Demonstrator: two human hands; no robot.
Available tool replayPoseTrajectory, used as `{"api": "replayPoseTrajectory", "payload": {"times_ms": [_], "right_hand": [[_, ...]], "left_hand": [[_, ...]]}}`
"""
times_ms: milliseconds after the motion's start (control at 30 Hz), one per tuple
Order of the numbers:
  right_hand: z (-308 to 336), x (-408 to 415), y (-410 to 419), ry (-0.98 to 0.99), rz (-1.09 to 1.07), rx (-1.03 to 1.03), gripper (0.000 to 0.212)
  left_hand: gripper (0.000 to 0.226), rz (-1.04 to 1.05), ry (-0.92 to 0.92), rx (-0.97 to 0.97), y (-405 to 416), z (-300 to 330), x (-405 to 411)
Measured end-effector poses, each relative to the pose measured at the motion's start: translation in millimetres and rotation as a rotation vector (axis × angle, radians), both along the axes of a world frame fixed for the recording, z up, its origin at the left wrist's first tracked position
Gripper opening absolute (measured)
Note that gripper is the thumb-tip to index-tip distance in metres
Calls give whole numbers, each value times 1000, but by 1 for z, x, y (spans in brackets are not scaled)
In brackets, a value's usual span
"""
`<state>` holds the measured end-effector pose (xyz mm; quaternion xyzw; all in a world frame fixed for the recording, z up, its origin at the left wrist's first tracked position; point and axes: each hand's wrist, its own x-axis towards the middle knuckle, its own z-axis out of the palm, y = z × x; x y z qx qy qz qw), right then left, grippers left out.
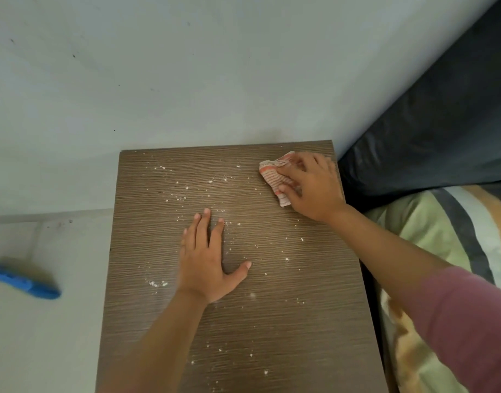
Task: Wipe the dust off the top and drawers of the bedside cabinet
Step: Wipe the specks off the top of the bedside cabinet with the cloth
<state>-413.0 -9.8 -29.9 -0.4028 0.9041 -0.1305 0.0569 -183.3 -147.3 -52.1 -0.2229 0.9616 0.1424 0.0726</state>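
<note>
The brown wood-grain top of the bedside cabinet fills the middle of the view, sprinkled with white crumbs and dust. My left hand lies flat on the middle of the top with its fingers straight and spread. My right hand presses a crumpled orange-and-white striped cloth onto the far right corner, fingers curled over it. The drawers are out of sight below the top.
A pale wall stands right behind the cabinet. A dark headboard and a bed with striped green, grey and orange bedding border the right side. A blue object lies on the light floor at the left.
</note>
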Motion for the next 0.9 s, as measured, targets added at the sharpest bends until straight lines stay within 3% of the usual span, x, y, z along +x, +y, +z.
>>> {"api": "replayPoseTrajectory", "payload": {"times_ms": [167, 333, 733, 900], "right_hand": [[-12, -14, -5, -124, 163, -4, 46], [-22, -4, -4, -113, 84, -55, 46], [-16, 64, 43, -184, 54, 47, 50], [-11, 93, 58, -222, 26, 105, 53]], "left_hand": [[99, -8, 23, -22, -1, -3, 0], [99, -7, 20, -32, -1, -3, 0], [101, -40, -75, -58, 3, 6, 2], [100, -46, 47, 50, 32, 22, 51]]}}
